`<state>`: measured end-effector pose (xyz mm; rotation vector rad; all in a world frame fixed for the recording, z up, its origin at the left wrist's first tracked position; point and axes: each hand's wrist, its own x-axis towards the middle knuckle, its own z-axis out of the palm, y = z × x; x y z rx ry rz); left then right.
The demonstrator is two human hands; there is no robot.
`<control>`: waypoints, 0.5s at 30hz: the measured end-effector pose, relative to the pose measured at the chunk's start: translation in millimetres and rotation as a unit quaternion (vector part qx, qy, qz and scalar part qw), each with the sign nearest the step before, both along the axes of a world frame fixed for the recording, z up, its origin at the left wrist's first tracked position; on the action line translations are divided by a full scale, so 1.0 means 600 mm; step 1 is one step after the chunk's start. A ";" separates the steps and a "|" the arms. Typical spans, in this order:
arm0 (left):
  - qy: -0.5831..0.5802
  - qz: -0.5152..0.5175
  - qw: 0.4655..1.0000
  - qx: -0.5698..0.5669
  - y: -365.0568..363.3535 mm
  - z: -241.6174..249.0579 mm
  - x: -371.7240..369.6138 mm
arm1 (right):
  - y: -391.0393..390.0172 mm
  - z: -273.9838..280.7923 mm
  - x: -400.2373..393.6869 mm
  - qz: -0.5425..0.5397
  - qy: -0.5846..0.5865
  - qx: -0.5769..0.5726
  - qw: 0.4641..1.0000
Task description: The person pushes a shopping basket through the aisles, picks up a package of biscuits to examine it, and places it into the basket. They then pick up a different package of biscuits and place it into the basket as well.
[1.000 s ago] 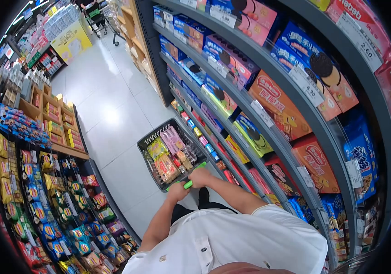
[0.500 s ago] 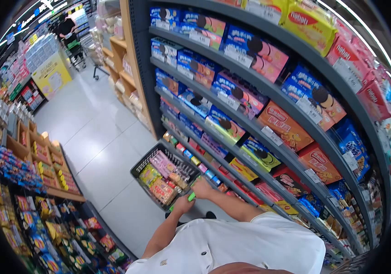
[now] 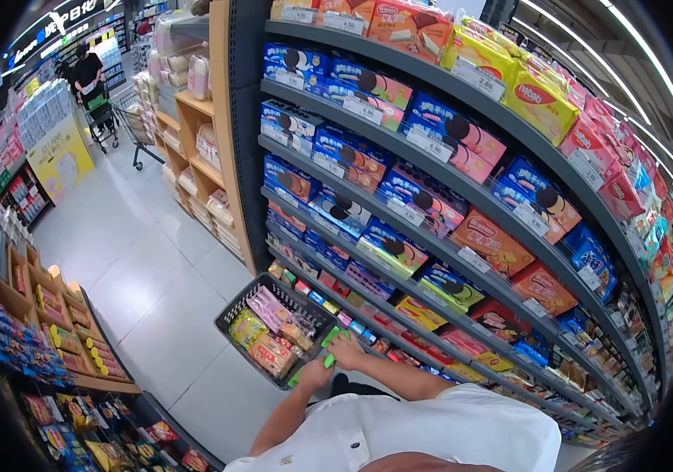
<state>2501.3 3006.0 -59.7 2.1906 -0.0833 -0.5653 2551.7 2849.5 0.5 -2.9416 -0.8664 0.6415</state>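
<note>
Fingers of the left hand (image 3: 318, 370) and right hand (image 3: 347, 351) are wrapped around the green handle (image 3: 327, 348) of a stiff, packet-laden and probably weighty basket cart (image 3: 273, 326) on the floor (image 3: 140, 299), hemmed closely by biscuit shelves (image 3: 431, 236) alongside, a snack rack (image 3: 61, 346) opposite.

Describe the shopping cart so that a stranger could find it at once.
Start at the tall grey cookie shelf on the right. On the floor at its foot stands the cart, a dark mesh basket full of snack packs. Only it has a green handle, gripped by the left hand and right hand.
</note>
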 end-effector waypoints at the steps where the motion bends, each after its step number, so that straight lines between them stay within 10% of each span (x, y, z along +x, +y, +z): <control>1: -0.002 -0.015 1.000 0.001 0.002 -0.009 0.001 | 0.004 -0.007 0.010 -0.002 0.018 -0.011 1.000; 15: 0.016 0.021 0.998 0.050 0.046 0.029 0.074 | 0.049 -0.039 0.150 0.147 0.095 -0.006 0.985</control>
